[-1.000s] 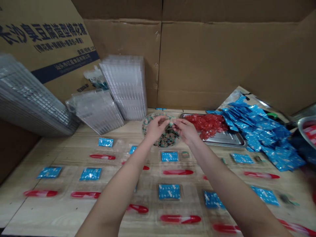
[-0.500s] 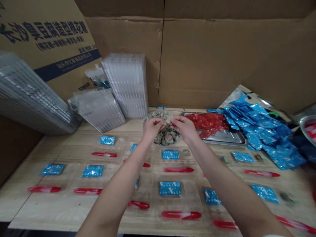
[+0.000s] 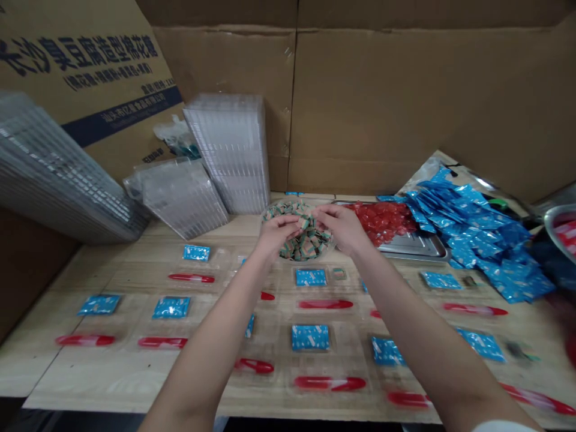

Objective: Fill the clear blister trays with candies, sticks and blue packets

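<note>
Both hands are over a round clear bowl [image 3: 330,247] heaped with small tan-and-green packets [image 3: 302,247]. My left hand [image 3: 275,234] is closed in a pinch on a small tan-and-green packet [image 3: 303,223] above the heap. Just to its right, my right hand [image 3: 342,227] has its thumb and fingers pinched together at the bowl's right side; what lies between them is too blurred to make out. Nearer me, clear plastic trays [image 3: 351,342] lie in rows, holding blue packets [image 3: 310,337] and red plastic pieces [image 3: 330,383]. A few also hold a small tan-and-green packet [image 3: 338,273].
Stacks of clear trays [image 3: 229,153] stand at the back left against cardboard. Right of the bowl, a metal tray [image 3: 416,247] bears red wrapped pieces [image 3: 384,221]. Beside it is a pile of blue packets [image 3: 477,234]. A metal bowl [image 3: 551,225] stands at the far right.
My left hand has shifted slightly right and down, still pinching by the bowl. My right hand has moved slightly right, its fingers drawn closer together. The camera view has shifted a little.
</note>
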The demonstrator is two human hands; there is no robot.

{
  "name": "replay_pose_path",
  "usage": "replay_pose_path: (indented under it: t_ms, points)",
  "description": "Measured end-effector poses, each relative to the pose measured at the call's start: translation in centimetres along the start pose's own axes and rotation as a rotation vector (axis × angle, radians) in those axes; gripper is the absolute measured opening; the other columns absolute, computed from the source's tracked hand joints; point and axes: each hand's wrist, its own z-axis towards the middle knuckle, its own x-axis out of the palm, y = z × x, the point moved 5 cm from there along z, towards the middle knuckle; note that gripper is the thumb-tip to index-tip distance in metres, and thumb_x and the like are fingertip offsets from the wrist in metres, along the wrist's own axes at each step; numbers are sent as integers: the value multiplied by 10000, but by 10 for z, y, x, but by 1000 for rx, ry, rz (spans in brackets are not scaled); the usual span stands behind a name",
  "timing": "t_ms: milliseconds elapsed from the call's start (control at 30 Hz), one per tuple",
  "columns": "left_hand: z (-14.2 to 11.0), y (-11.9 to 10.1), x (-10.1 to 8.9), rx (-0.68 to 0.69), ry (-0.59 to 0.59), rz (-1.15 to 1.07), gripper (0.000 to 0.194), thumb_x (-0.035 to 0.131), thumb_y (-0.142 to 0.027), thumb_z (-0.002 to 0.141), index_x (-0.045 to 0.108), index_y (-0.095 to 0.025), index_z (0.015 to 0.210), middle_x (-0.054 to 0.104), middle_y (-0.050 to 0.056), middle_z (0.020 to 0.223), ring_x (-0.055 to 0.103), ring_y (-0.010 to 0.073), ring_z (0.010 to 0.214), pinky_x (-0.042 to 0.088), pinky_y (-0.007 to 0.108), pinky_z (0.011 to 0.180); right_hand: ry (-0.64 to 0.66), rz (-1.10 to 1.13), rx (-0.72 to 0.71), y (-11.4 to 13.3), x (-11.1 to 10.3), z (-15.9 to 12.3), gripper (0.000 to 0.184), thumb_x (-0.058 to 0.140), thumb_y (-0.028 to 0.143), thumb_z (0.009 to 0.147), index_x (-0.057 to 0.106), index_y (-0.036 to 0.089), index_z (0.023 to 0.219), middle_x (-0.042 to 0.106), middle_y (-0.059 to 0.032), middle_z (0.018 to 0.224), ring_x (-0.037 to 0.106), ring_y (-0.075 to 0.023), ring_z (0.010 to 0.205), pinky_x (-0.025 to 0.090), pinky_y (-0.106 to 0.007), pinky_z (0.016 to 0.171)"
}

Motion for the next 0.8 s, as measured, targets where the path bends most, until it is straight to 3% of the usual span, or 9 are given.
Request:
replay_pose_path:
  t_ms: [100, 233, 400, 500, 567, 633, 700, 800]
  points:
    - [0, -3, -1, 8, 26, 46, 147, 717, -70, 620, 652, -113, 745, 653, -15, 632, 611, 69, 582, 516, 265, 772, 147, -142, 18, 2, 4, -1, 198, 704, 310, 609, 645, 175, 741, 613, 17, 641, 501, -87, 535, 415, -208, 489]
    - [-4, -6, 0, -41, 76, 42, 124, 717, -98, 637, 657, -116, 744, 670, 4, 688, 623, 74, 632, 518, 244, 764, 93, -167, 12, 3, 7, -2, 227, 708, 238, 617, 558, 189, 780, 570, 40, 604, 506, -91, 510, 416, -206, 455]
    - [-7, -2, -4, -62, 44, -6, 117, 723, -169, 656, 668, -130, 752, 672, 6, 718, 610, 66, 648, 510, 225, 768, 115, -255, -55, -1, 4, -3, 208, 663, 248, 690, 572, 187, 867, 584, 28, 649, 546, -109, 576, 442, -221, 514]
    - [-5, -1, -9, 0, 1, 27, 161, 744, -163, 617, 668, -126, 754, 672, -1, 715, 604, 65, 643, 502, 235, 779, 102, -636, -202, -4, -13, -4, 104, 617, 205, 734, 638, 176, 831, 631, -22, 758, 582, -146, 719, 452, -263, 669]
    - [-3, 4, -9, 34, 16, 92, 169, 739, -187, 619, 671, -130, 762, 675, -1, 721, 605, 71, 644, 501, 232, 751, 152, -954, -262, -13, -21, -8, 67, 636, 168, 708, 673, 169, 764, 640, -54, 801, 581, -174, 795, 425, -279, 749]
    - [1, 13, -8, 54, 50, 218, 150, 723, -199, 631, 677, -139, 761, 672, -7, 696, 596, 71, 613, 497, 217, 686, 217, -1130, -283, -24, -26, -12, 69, 662, 164, 683, 687, 170, 747, 638, -66, 802, 578, -190, 819, 406, -282, 766]
    - [6, 27, -7, 58, 64, 330, 112, 714, -187, 630, 682, -144, 728, 657, -15, 631, 575, 72, 556, 485, 209, 617, 212, -1129, -302, -30, -28, -15, 52, 650, 167, 693, 679, 175, 735, 635, -55, 788, 576, -179, 795, 402, -270, 736]
    - [12, 45, -8, 48, 39, 377, 65, 710, -150, 614, 670, -148, 666, 624, -27, 544, 547, 78, 487, 474, 219, 566, 107, -886, -237, -31, -36, -13, 29, 618, 183, 715, 644, 180, 702, 634, -15, 720, 567, -140, 699, 401, -238, 648]
